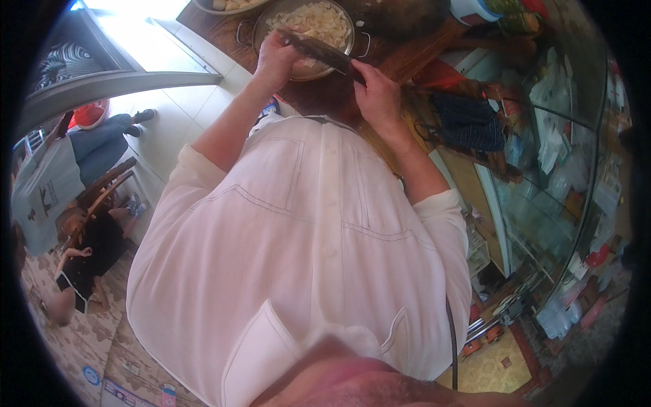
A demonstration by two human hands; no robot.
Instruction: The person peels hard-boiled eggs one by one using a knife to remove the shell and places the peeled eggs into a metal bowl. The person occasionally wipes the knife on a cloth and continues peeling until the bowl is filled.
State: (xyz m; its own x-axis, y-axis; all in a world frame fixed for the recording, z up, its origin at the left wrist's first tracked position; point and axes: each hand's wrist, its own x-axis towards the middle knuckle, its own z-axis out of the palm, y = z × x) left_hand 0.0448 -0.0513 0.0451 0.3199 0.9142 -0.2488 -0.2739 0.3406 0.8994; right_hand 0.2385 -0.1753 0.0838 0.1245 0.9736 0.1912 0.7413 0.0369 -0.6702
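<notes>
At the top of the head view, my right hand (377, 96) grips one end of a long dark object (325, 53), which looks like a cleaver or knife seen from its edge. My left hand (277, 58) is at its other end, the fingers bent around or against it; whether they grip it is hard to tell. Beneath lies a round metal pan (351, 30) with two loop handles, holding many pale chopped pieces (313, 20). The pan stands on a brown wooden table (224, 30).
A second bowl (229, 7) with pale round items stands at the top left. Jars and a white tub (470, 11) sit at the top right. A glass cabinet (554, 178) with plastic bags is at the right. Two people are at the left, one by a wooden chair (96, 203).
</notes>
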